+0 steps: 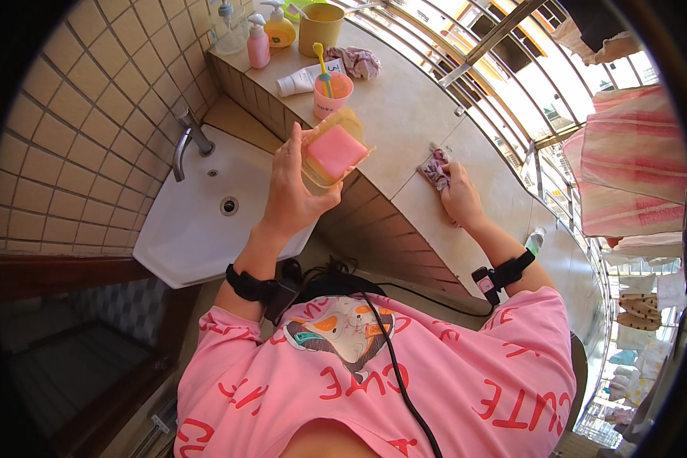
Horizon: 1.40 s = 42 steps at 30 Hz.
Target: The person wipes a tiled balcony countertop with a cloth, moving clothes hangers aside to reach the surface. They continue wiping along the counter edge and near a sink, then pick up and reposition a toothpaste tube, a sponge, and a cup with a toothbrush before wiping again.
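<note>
My left hand (297,177) grips a translucent yellowish soap dish (346,122) from its left side, thumb at the near edge. In the dish lies a square pink bar of soap (336,151). The dish is held over the edge of the tiled ledge (403,131), close to a pink cup (333,103). My right hand (461,194) presses a crumpled patterned cloth (435,169) against the ledge top, further right. A yellow and blue toothbrush (323,68) stands in the pink cup.
A white corner sink (206,229) with a chrome faucet (192,137) is at left. Behind the cup are a white tube (303,79), a second crumpled cloth (358,62), a yellow tub (320,30) and a pink pump bottle (257,43). Metal window bars (492,40) border the ledge.
</note>
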Each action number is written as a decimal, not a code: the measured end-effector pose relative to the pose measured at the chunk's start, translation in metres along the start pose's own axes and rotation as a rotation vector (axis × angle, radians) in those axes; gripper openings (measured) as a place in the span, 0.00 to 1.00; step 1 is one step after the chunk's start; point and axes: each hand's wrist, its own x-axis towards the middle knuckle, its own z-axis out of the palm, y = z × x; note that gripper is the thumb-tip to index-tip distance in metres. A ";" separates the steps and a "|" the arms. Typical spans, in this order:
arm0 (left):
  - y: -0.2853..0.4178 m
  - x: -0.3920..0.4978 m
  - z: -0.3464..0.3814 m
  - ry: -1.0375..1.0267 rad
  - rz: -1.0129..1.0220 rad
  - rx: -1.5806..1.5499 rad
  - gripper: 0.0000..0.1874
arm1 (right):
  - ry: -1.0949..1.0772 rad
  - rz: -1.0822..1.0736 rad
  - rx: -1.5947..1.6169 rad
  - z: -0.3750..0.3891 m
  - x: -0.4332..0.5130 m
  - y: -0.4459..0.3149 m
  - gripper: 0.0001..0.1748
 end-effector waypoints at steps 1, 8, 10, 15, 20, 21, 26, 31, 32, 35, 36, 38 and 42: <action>0.001 -0.002 -0.002 0.005 -0.011 -0.001 0.51 | 0.034 0.070 -0.030 0.004 0.018 0.005 0.14; 0.008 -0.015 -0.024 0.042 -0.054 -0.015 0.50 | 0.115 0.200 -0.095 0.030 0.105 -0.017 0.17; 0.008 -0.014 -0.022 0.051 -0.040 -0.015 0.50 | 0.069 0.123 -0.077 0.035 0.092 -0.041 0.16; 0.014 0.000 0.009 -0.003 0.009 -0.101 0.51 | -0.026 -0.065 0.004 0.050 0.021 -0.091 0.13; 0.025 0.013 0.049 -0.094 0.061 -0.193 0.50 | 0.011 0.076 -0.053 0.029 -0.024 -0.041 0.12; 0.026 0.013 0.056 -0.104 0.065 -0.212 0.50 | 0.074 0.092 -0.071 0.022 -0.031 -0.018 0.12; 0.025 0.012 0.066 -0.115 0.068 -0.220 0.50 | 0.195 0.676 -0.243 -0.041 -0.051 0.130 0.15; 0.017 0.006 0.041 -0.087 -0.026 -0.135 0.49 | 0.190 1.133 -0.294 -0.047 -0.006 0.201 0.25; 0.016 0.004 0.035 -0.073 -0.049 -0.127 0.49 | 0.195 1.203 -0.288 -0.045 0.008 0.197 0.26; 0.014 0.001 0.025 -0.037 -0.080 -0.106 0.49 | 0.233 0.976 -0.185 -0.026 0.060 0.141 0.25; 0.015 -0.001 0.024 -0.037 -0.078 -0.090 0.49 | 0.206 0.898 -0.108 -0.021 0.079 0.113 0.22; 0.017 -0.002 0.025 -0.045 -0.082 -0.066 0.49 | 0.140 0.641 -0.070 -0.005 0.108 0.056 0.19; 0.021 0.003 0.041 -0.066 -0.089 -0.065 0.49 | 0.012 0.267 -0.071 0.021 0.135 -0.019 0.16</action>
